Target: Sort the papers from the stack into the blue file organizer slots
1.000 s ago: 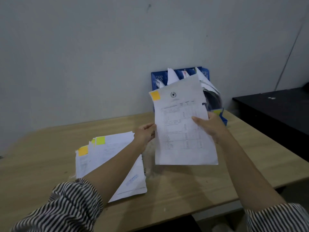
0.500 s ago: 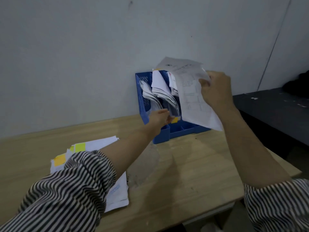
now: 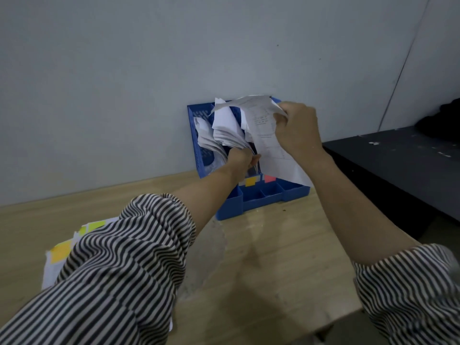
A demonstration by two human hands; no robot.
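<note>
Right hand (image 3: 296,131): raised, fingers and thumb curled, pinching the upper edge of a printed sheet (image 3: 267,143). Sheet hangs crumpled at the top, its lower part draped in front of the right-hand slots of the blue file organizer (image 3: 251,195); whether its bottom edge sits inside a slot cannot be told.

Left hand (image 3: 240,159): reaching forward just left of the sheet, fingers curled round the lower part of the filed papers (image 3: 225,128) standing in the organizer's middle slots. Papers fan out above that hand, bent and leaning left.

Organizer: upright against the grey wall (image 3: 124,83), beyond both hands, with a low front tray of small compartments below the left hand. Yellow sticky tab (image 3: 251,181) and pink sticky tab (image 3: 270,178) on the tray's back edge, just under the hands.

Paper stack (image 3: 53,260): lying flat on the wooden table (image 3: 273,257), near the left elbow and largely covered by the striped left sleeve (image 3: 119,265); yellow and orange sticky notes (image 3: 59,252) show on its top corner.

Striped right sleeve (image 3: 408,295): at lower right. Dark side table (image 3: 398,160): beyond the right forearm, apart from the wooden table.
</note>
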